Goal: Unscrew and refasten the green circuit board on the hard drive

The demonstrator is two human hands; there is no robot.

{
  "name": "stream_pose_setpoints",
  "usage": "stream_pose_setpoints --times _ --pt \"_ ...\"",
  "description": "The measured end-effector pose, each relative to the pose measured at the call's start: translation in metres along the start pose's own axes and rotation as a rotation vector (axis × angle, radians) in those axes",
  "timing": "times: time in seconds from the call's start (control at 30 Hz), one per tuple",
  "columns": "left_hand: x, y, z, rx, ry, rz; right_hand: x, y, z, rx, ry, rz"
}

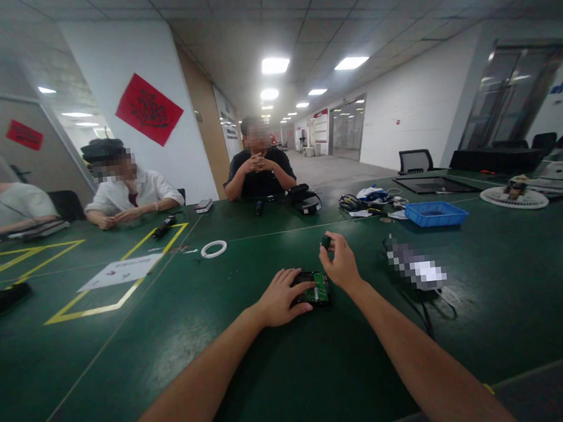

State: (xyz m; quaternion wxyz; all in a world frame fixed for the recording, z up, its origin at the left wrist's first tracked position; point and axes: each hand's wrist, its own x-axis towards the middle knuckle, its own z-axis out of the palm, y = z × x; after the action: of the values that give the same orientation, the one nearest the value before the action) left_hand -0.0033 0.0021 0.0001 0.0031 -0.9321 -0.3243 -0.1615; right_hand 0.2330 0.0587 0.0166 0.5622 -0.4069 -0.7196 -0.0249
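Observation:
On the green table, my left hand [280, 297] lies flat on a small black device with a green circuit board [315, 291], its fingers spread over the device's left side. Just above the board, my right hand [339, 263] is raised with thumb and fingers pinched on a small dark part [325, 240]. Both forearms reach in from the bottom of the view.
A blurred object with a black cable [416, 269] lies right of my hands. A blue tray [435, 213], a white fan guard [513, 197], a white tape ring [214, 248], a paper sheet [122, 271] and yellow tape lines [92, 310] are farther off. Three people sit across the table.

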Motion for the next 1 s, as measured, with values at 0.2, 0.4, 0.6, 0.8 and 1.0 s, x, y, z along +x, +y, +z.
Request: stream_pose_setpoints --times 0.2,0.4,0.6,0.8,1.0 --pt "0.0 -0.001 0.001 0.008 0.005 0.002 0.0 0.005 0.002 -0.026 0.05 0.018" --pt "-0.001 0.0 0.001 0.005 0.009 0.006 0.0 0.004 -0.002 -0.066 0.024 -0.043" --pt "-0.001 0.0 0.0 0.004 0.004 -0.001 0.004 0.005 -0.004 -0.047 0.059 -0.022" --pt "-0.001 0.0 0.0 0.001 0.002 -0.003 0.006 -0.003 -0.013 -0.081 0.002 -0.03" --pt "-0.001 -0.001 0.0 -0.008 0.021 -0.004 0.004 -0.002 -0.009 -0.032 0.012 0.063"
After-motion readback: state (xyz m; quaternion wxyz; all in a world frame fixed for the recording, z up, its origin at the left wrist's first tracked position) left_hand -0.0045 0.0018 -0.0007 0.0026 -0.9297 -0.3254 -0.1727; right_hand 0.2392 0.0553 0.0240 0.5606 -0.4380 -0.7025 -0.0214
